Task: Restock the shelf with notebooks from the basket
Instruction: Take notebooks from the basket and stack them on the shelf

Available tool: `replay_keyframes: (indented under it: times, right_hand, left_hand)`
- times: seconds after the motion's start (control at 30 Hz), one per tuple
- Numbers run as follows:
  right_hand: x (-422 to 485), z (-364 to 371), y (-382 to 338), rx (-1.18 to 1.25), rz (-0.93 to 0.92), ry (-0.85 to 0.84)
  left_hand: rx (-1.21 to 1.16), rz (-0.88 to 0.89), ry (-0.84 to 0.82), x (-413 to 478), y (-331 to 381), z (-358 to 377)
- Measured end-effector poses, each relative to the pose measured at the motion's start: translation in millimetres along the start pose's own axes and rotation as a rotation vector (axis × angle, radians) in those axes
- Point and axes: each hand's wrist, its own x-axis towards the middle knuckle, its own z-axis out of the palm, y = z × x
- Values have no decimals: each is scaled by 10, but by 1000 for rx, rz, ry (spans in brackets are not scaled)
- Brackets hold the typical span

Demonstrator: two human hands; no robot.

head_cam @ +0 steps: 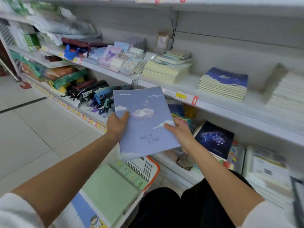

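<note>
Two hands hold one notebook right now. Your left hand [117,125] grips its left edge, with the thumb on top of the cover and the other fingers hidden under it. Your right hand [180,134] grips the right edge with its thumb on the cover too. The cloud notebook [144,112] is up in the air, in front of the shelf [194,82] and above the basket [148,168]. It is not on the shelf yet.

I think you are somewhere in the middle of the job. The shelf has piles on it: a dark blue starry stack [225,84] and a pale yellow stack [164,71]. Between them is a bare spot where this one could maybe go. The basket is not done. A green notebook [108,191] lies in it, and a blue cartoon notebook [88,216] shows next to that one. So more trips are left.

The cloud notebook has two short lines of dark letters low on its cover. They are blurry, but the last word looks like "CLOUD". A yellow price tag [181,96] sits on the shelf edge. Its small number is too blurry to read. Just beside it is a red arrow tag [195,100].
</note>
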Motion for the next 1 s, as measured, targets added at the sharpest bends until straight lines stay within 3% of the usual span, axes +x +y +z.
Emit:
replay_keyframes:
  times: [0.1, 0.17, 0.47, 0.6, 0.7, 0.77, 0.9, 1.0]
  right_hand:
    - [-32, -298, -377, -17, -122, 109]
    - [-25, -520, -542, 2, -151, 180]
    - [213, -1565, -1072, 200, -157, 621]
    - [528, -2099, -1041, 216, -55, 764]
    - [709, -2352, -1023, 278, 30, 711]
    - [768, -2447, -1020, 266, 47, 682]
    - [608, -2457, -1064, -60, -85, 667]
    - [497, -2466, -960, -450, -113, 538]
  left_hand:
    - [-75, 118, -71, 49, 357, 273]
    - [-110, 214, -202, 78, 639, 477]
    - [96, 399, -685, 93, 1519, 1577]
    - [97, 388, -708, 170, 1608, 2114]
    - [16, 276, -680, 265, 1644, 2424]
    - [37, 292, -612, 361, 1609, 2550]
    - [78, 345, -518, 538, 1503, 2652]
    - [63, 392, -472, 637, 1434, 2752]
